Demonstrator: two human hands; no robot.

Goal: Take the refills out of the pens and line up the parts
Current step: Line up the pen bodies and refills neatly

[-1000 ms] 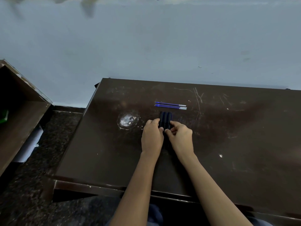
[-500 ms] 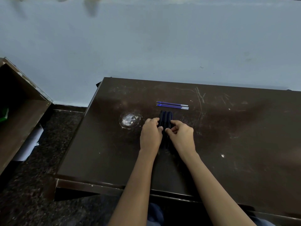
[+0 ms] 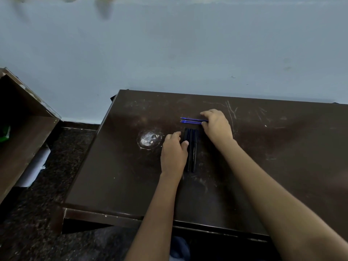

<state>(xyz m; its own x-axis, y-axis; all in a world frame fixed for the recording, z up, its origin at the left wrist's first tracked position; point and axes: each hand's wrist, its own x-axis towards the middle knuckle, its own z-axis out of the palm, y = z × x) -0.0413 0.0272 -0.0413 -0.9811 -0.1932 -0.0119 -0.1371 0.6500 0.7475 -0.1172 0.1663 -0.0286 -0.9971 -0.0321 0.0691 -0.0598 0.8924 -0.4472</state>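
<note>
Three dark pen bodies [image 3: 192, 147] lie side by side on the dark brown table [image 3: 273, 166], pointing away from me. Beyond their far ends, thin blue refills [image 3: 190, 120] lie crosswise, parallel to each other. My left hand [image 3: 174, 153] rests against the left side of the pen bodies, thumb touching them and covering part of the leftmost one. My right hand [image 3: 216, 125] lies over the right ends of the refills, its fingers curled on them; I cannot tell how firmly it grips.
A round whitish worn patch [image 3: 149, 138] marks the table left of the pens. A wall runs behind the table. A brown wooden shelf unit [image 3: 20, 136] stands to the left, with a white roll [image 3: 33, 166] on the speckled floor beside it.
My right hand has left the pen bodies and moved up and right onto the refills' right ends. My left hand stays beside the pens, whose lower halves now show.
</note>
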